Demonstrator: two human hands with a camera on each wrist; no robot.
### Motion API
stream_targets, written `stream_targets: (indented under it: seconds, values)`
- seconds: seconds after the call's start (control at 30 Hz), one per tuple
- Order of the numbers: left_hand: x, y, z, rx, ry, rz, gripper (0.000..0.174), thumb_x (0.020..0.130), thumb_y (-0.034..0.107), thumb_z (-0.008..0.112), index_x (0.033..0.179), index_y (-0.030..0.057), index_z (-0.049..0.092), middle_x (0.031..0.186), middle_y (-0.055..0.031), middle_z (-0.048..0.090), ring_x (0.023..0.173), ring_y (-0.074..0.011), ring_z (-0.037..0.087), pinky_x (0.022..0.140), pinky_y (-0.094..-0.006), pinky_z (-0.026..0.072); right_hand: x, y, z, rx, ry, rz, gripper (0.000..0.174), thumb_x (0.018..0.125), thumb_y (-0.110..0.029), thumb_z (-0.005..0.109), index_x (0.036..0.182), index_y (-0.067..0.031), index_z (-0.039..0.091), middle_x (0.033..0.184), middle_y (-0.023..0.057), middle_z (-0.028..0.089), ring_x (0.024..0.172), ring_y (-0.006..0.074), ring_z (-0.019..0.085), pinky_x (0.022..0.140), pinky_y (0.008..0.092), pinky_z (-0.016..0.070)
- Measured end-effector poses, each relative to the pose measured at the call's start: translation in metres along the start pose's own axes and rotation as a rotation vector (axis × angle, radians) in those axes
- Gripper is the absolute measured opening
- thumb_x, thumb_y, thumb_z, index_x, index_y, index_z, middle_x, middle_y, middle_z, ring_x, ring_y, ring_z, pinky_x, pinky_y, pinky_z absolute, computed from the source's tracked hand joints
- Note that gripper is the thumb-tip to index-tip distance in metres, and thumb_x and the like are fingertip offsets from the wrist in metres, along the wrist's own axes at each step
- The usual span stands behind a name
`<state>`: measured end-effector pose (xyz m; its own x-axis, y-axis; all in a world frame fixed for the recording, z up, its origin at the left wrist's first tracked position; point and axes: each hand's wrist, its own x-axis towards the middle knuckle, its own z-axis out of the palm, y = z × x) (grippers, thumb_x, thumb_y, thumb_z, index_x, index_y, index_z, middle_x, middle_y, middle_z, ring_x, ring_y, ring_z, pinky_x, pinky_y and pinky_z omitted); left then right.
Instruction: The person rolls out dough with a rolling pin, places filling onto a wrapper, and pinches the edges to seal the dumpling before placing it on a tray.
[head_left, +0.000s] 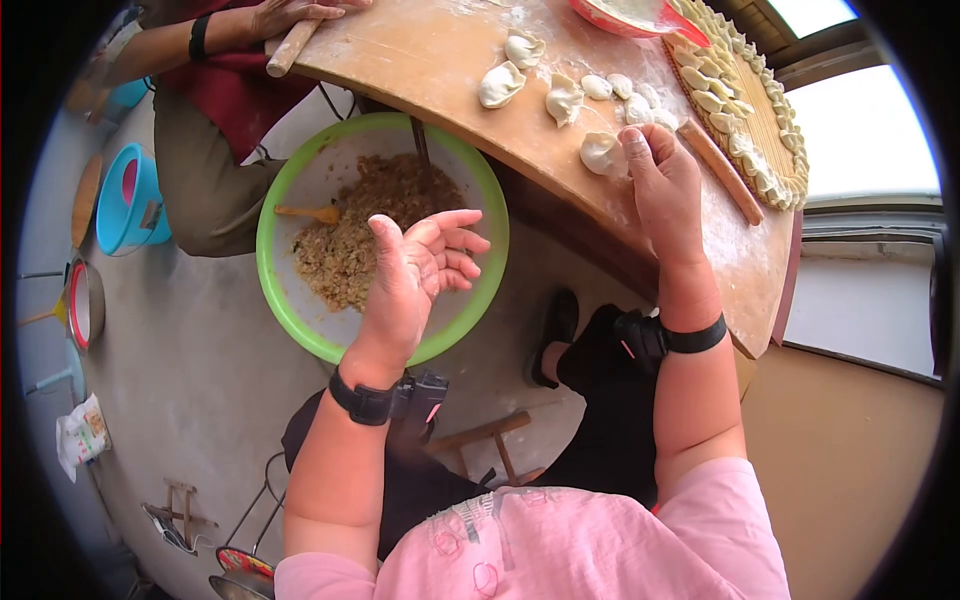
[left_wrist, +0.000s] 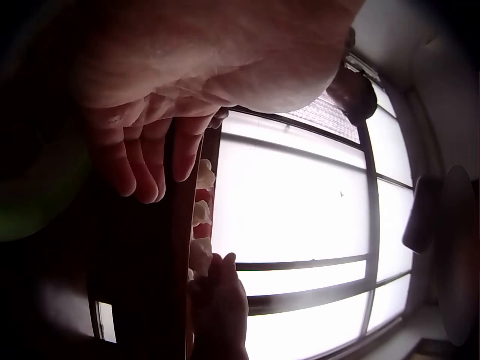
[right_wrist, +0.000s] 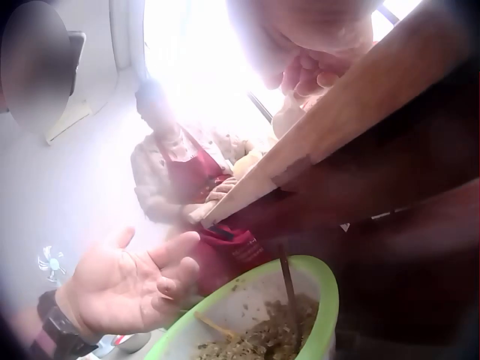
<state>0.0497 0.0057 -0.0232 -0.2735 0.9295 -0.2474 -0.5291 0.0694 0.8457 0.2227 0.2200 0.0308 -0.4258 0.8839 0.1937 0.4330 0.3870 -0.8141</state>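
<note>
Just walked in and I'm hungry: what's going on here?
A person in a pink top is making dumplings. Their left hand hovers palm-up and empty over a green plastic bowl of minced filling. Their right hand touches a folded white dumpling on the floured wooden board; the grip is unclear. More dumplings fill a woven round tray. Someone in a red apron holds a wooden rolling pin.

A pale, pleated dumpling (head_left: 601, 153) is laid on the floured wooden table (head_left: 420, 60), close to its near right edge. It is plump and sealed, and is touched on its right side by the right hand (head_left: 665, 190).
</note>
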Motion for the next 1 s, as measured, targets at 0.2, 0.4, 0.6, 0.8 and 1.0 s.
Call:
stream_targets:
  seconds: [0.2, 0.4, 0.6, 0.8, 1.0]
  values:
    - [-0.001, 0.003, -0.003, -0.023, 0.026, -0.002, 0.101, 0.094, 0.081, 0.008, 0.128, 0.0002, 0.058, 0.104, -0.0064, 0.064, 0.088, -0.0130, 0.056, 0.085, -0.0285, 0.0462, 0.004, 0.005, 0.006, -0.095, -0.074, 0.000, 0.025, 0.091, -0.020, 0.070, 0.099, 0.0032, 0.070, 0.079, 0.0124, 0.071, 0.070, 0.0154, 0.064, 0.069, 0.0308, 0.0505]
    - [-0.006, 0.009, -0.006, -0.051, 0.044, 0.008, 0.096, 0.098, 0.076, 0.008, 0.125, 0.0006, 0.061, 0.103, -0.0065, 0.066, 0.090, -0.0142, 0.058, 0.085, -0.0293, 0.0463, 0.007, -0.029, 0.013, -0.350, 0.053, -0.222, 0.023, 0.092, -0.021, 0.069, 0.106, -0.0033, 0.072, 0.085, 0.0126, 0.069, 0.076, 0.0244, 0.065, 0.073, 0.0374, 0.0522]
    - [-0.008, 0.015, -0.007, -0.064, 0.076, 0.025, 0.092, 0.100, 0.072, 0.008, 0.123, 0.0011, 0.062, 0.103, -0.0064, 0.066, 0.091, -0.0140, 0.058, 0.086, -0.0294, 0.0463, -0.003, -0.063, 0.071, -0.547, -0.091, -0.394, 0.027, 0.097, -0.016, 0.058, 0.121, -0.0057, 0.067, 0.112, 0.0178, 0.066, 0.097, 0.0364, 0.065, 0.085, 0.0436, 0.0523]
    - [-0.007, 0.017, -0.018, -0.100, 0.092, 0.055, 0.084, 0.102, 0.069, 0.015, 0.129, 0.0010, 0.057, 0.103, -0.0062, 0.065, 0.093, -0.0140, 0.058, 0.087, -0.0290, 0.0468, 0.005, -0.061, 0.087, -0.422, -0.007, -0.448, 0.026, 0.097, -0.016, 0.058, 0.114, 0.0010, 0.069, 0.115, 0.0189, 0.066, 0.099, 0.0350, 0.067, 0.085, 0.0424, 0.0534]
    - [-0.002, 0.026, -0.016, -0.146, 0.172, 0.142, 0.063, 0.106, 0.057, 0.032, 0.134, 0.0040, 0.051, 0.096, -0.0036, 0.060, 0.085, -0.0105, 0.054, 0.075, -0.0247, 0.0451, -0.022, -0.091, 0.080, -0.115, -0.332, -0.428, 0.020, 0.093, -0.009, 0.062, 0.106, 0.0024, 0.071, 0.105, 0.0169, 0.069, 0.088, 0.0302, 0.069, 0.079, 0.0346, 0.0544]
